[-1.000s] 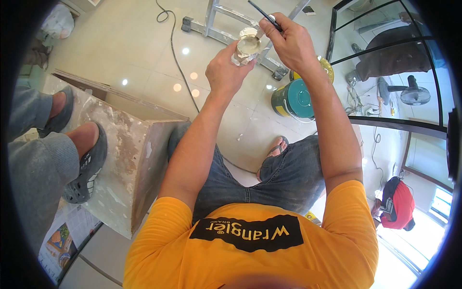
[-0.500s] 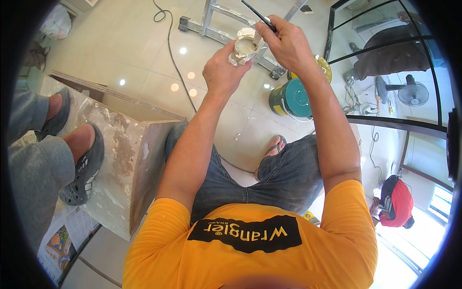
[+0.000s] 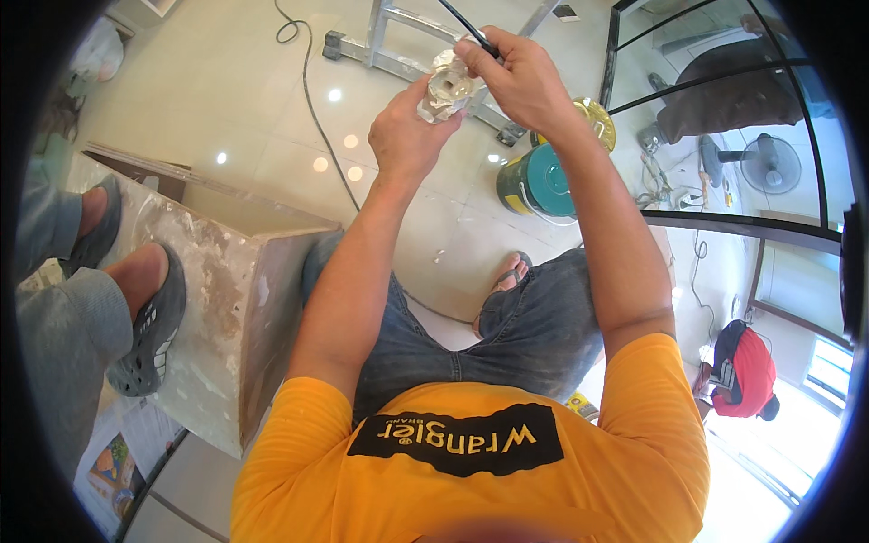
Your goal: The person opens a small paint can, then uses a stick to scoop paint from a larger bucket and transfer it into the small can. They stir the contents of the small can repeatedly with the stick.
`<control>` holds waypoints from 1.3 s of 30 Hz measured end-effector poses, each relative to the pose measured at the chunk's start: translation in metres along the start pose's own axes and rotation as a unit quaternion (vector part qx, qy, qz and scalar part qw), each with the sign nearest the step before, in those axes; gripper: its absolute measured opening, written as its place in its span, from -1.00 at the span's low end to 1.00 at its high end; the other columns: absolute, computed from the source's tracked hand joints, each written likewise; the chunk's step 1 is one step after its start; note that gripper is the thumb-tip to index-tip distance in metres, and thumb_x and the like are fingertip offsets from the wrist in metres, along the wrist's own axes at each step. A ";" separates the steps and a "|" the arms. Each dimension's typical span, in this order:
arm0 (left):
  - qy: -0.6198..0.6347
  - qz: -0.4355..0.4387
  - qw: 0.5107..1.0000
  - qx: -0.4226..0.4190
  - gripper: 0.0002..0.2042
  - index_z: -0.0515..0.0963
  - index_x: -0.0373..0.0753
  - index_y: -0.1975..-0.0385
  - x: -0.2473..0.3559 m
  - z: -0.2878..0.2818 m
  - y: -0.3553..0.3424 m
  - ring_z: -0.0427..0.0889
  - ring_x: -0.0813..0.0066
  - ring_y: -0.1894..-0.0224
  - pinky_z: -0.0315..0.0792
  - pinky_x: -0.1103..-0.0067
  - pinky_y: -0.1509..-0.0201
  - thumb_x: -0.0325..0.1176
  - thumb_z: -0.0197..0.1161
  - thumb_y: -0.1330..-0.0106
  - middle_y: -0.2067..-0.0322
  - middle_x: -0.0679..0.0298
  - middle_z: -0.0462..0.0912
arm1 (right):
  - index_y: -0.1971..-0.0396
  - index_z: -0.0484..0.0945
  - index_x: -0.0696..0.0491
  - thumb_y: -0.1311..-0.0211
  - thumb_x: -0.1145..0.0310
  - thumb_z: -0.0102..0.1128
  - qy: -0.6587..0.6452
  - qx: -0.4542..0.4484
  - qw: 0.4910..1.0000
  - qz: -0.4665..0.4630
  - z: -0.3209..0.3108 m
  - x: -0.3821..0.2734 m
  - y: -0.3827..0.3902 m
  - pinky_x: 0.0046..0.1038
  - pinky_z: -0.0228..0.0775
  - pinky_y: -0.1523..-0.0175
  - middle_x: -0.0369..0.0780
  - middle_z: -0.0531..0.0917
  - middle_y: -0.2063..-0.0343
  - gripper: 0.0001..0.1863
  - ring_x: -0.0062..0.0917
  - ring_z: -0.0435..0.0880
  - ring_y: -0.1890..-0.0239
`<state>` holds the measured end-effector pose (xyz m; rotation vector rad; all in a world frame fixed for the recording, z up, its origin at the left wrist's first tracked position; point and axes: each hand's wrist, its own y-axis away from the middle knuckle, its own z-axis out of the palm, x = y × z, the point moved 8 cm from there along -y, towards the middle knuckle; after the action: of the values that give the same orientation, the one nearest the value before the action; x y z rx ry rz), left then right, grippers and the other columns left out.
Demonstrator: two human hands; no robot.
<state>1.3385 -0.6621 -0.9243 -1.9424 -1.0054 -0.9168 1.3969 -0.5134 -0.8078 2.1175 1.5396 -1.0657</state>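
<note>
My left hand (image 3: 403,131) is wrapped round a small whitish cup (image 3: 447,89) with crumpled, coated edges, held out beyond my knees. My right hand (image 3: 523,80) pinches a slim black-handled brush (image 3: 463,22) close to its working end. The handle slants up and left past my fingers. The brush's lower end is at the cup's rim, mostly hidden by my right fingers and the rim. A pale substance coats the cup's mouth.
Beyond my hands stands a metal ladder (image 3: 407,63); a cable (image 3: 312,100) runs on the tiles. A green-lidded bucket (image 3: 549,181) is under my right forearm. At left, someone's shoe (image 3: 156,330) rests on a stained wooden box (image 3: 204,290). A black-framed glass panel (image 3: 706,100) and a person in red (image 3: 749,376) are at right.
The brush and my right hand have shifted slightly left and up, with the brush end closer over the cup. My left hand has tilted the cup slightly and moved it left.
</note>
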 end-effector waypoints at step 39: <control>0.019 -0.011 1.000 -0.016 -0.34 0.71 -0.11 -0.27 -0.001 0.000 -0.003 0.80 0.39 0.24 0.65 0.46 0.01 -0.11 0.70 -0.10 0.08 0.24 0.88 | 0.11 0.72 0.14 -0.58 -0.05 0.29 -0.018 0.019 0.999 -0.026 0.000 -0.002 -0.001 -0.38 0.29 0.36 -0.28 0.59 0.56 -0.53 -0.60 0.35 0.50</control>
<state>1.3355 -0.6614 -0.9241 -1.9368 -0.9965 -0.9838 1.3960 -0.5140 -0.8064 2.0818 1.5764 -1.1530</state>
